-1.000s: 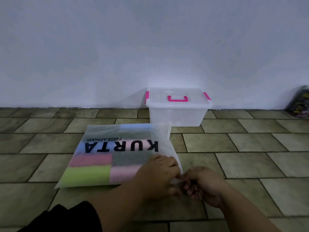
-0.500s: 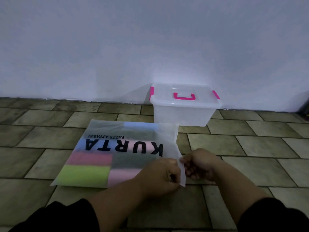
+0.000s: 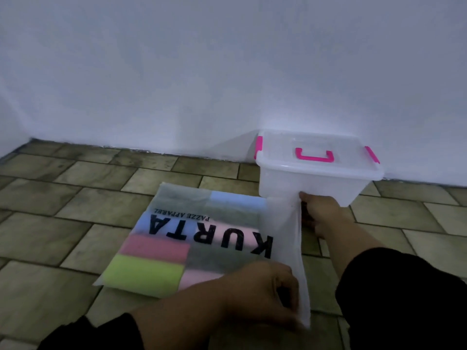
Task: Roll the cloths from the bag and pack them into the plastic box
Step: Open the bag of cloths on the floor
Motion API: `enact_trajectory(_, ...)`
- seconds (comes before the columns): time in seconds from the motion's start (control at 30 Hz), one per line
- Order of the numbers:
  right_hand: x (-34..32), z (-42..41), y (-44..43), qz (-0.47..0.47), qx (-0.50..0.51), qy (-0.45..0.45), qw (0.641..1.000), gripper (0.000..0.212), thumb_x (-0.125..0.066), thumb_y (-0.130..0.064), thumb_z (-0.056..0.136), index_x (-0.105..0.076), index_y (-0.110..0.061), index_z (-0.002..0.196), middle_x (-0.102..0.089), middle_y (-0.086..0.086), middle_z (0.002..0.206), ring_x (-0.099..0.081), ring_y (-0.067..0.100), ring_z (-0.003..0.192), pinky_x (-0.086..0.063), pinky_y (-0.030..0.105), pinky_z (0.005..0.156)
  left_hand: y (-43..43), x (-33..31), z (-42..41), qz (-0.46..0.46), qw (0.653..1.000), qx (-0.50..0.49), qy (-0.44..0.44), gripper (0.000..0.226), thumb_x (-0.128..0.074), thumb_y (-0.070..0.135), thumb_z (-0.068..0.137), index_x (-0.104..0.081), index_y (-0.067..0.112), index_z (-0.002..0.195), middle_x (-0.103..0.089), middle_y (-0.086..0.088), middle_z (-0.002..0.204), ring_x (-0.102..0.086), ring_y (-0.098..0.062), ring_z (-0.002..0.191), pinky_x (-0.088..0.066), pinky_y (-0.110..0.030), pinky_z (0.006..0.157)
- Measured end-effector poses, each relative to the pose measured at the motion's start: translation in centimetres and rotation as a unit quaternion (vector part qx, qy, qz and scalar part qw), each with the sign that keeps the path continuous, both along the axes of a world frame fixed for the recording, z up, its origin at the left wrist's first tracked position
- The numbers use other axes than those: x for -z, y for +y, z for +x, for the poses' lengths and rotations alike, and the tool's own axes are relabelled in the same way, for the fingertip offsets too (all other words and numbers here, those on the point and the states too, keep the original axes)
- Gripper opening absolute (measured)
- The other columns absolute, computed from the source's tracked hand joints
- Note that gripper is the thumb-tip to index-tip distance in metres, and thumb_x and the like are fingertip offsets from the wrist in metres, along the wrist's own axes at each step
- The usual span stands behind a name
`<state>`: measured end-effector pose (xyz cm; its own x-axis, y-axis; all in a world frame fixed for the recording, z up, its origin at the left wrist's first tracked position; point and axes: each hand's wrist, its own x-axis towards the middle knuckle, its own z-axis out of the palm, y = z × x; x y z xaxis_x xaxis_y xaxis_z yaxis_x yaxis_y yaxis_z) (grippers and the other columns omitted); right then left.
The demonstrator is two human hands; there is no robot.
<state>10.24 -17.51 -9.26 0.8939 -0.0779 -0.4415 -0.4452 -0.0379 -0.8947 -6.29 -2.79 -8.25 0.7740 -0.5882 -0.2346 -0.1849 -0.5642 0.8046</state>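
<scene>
A frosted plastic bag (image 3: pixel 202 236) printed "KURTA" lies flat on the tiled floor, with several folded cloths (image 3: pixel 144 272) in green, red, pink and blue showing through it. My left hand (image 3: pixel 260 291) pinches the near corner of the bag's right edge. My right hand (image 3: pixel 319 213) grips the same edge at its far end, just in front of the box, so the edge stands lifted between them. The clear plastic box (image 3: pixel 316 183) with pink latches and handle sits against the wall, its lid closed.
A white wall (image 3: pixel 227 72) rises right behind the box. Brown floor tiles (image 3: pixel 63 223) stretch to the left and right of the bag. My dark sleeves fill the lower corners of the view.
My right hand has slid away from the left along the bag's right edge, up toward the box. The view has turned left, so the box now sits further right.
</scene>
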Motion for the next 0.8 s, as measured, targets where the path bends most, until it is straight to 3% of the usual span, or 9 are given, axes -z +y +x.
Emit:
enact_trajectory(0.1,-0.4,-2.2,-2.0,0.014,-0.094,0.028,0.995,0.029,-0.061,-0.037,0.090,-0.064,-0.010,0.097,-0.069,0.008,0.081,-0.064,0.026,0.071,-0.053,0.035,0.066,-0.6,-0.6,0.9,-0.025,0.994,-0.106,0.004,0.029,-0.070,0.057,0.068,-0.056,0.040,0.087,-0.058,0.019,0.091,-0.057,0.003,0.084,-0.049,-0.017,0.067)
enact_trajectory(0.23,0.3,-6.2,-4.9,0.048,-0.096,0.053,0.993,0.032,-0.057,-0.043,0.090,-0.062,-0.013,0.099,-0.067,0.004,0.069,-0.063,0.023,0.063,-0.051,0.037,0.069,-2.9,-0.7,4.3,0.047,0.949,-0.292,-0.107,0.054,-0.060,0.068,0.068,-0.047,0.035,0.110,-0.053,0.011,0.104,-0.055,-0.010,0.091,-0.046,-0.029,0.068)
enact_trajectory(0.3,0.7,-8.4,-5.3,0.057,-0.093,0.059,0.992,0.037,-0.055,-0.047,0.090,-0.062,-0.013,0.104,-0.068,0.007,0.078,-0.064,0.024,0.068,-0.052,0.037,0.068,-4.5,-0.5,5.5,0.150,0.943,-0.264,-0.139,0.068,-0.062,0.060,0.072,-0.036,0.029,0.127,-0.043,0.001,0.114,-0.051,-0.021,0.099,-0.044,-0.034,0.070)
enact_trajectory(0.37,0.6,-10.3,-5.4,0.062,-0.088,0.049,0.993,0.037,-0.053,-0.047,0.092,-0.064,-0.015,0.106,-0.069,0.010,0.089,-0.065,0.025,0.073,-0.052,0.036,0.067,-5.6,-0.3,5.8,0.195,0.940,-0.235,-0.154,0.063,-0.065,0.035,0.079,-0.031,0.025,0.132,-0.040,-0.004,0.114,-0.052,-0.028,0.099,-0.049,-0.040,0.073)
enact_trajectory(0.47,0.1,-12.4,-5.5,0.034,-0.080,-0.014,0.996,0.027,-0.052,-0.040,0.094,-0.066,-0.020,0.105,-0.070,0.007,0.097,-0.067,0.022,0.077,-0.053,0.034,0.065,-4.7,-0.4,6.3,0.152,0.947,-0.250,-0.132,0.062,-0.058,0.012,0.082,-0.032,0.028,0.135,-0.039,-0.007,0.121,-0.052,-0.027,0.096,-0.050,-0.036,0.074)
enact_trajectory(0.53,0.0,-13.4,-5.5,-0.060,-0.102,-0.101,0.988,0.016,-0.053,-0.033,0.095,-0.066,-0.033,0.103,-0.069,-0.007,0.103,-0.067,0.008,0.087,-0.052,0.024,0.070,-2.5,-1.8,6.4,0.105,0.954,-0.260,-0.110,0.064,-0.058,0.008,0.080,-0.037,0.035,0.134,-0.040,-0.004,0.123,-0.050,-0.022,0.097,-0.046,-0.027,0.066)
enact_trajectory(0.6,-0.4,-14.5,-4.5,-0.127,-0.184,-0.201,0.954,0.022,-0.052,-0.030,0.096,-0.063,-0.046,0.105,-0.060,-0.032,0.108,-0.056,-0.018,0.094,-0.045,0.004,0.070,0.2,-3.4,6.2,0.093,0.957,-0.256,-0.098,0.062,-0.057,0.001,0.078,-0.048,0.039,0.126,-0.044,0.002,0.122,-0.051,-0.015,0.096,-0.043,-0.018,0.058)
enact_trajectory(0.67,-0.7,-15.6,-2.7,-0.166,-0.292,-0.250,0.908,0.024,-0.049,-0.033,0.097,-0.061,-0.047,0.113,-0.050,-0.043,0.114,-0.044,-0.027,0.103,-0.039,-0.002,0.075,2.5,-4.8,5.4,0.143,0.955,-0.231,-0.120,0.061,-0.053,-0.005,0.077,-0.058,0.039,0.120,-0.048,0.001,0.126,-0.048,-0.009,0.094,-0.037,-0.013,0.059)
enact_trajectory(0.8,0.0,-16.1,-0.9,-0.323,-0.356,-0.337,0.810,0.020,-0.047,-0.040,0.096,-0.066,-0.033,0.092,-0.062,-0.014,0.092,-0.054,0.001,0.088,-0.046,0.027,0.078,5.2,-6.0,3.8,0.282,0.922,-0.226,-0.140,0.054,-0.055,-0.002,0.082,-0.063,0.037,0.117,-0.039,-0.002,0.137,-0.047,-0.014,0.106,-0.040,-0.022,0.080)
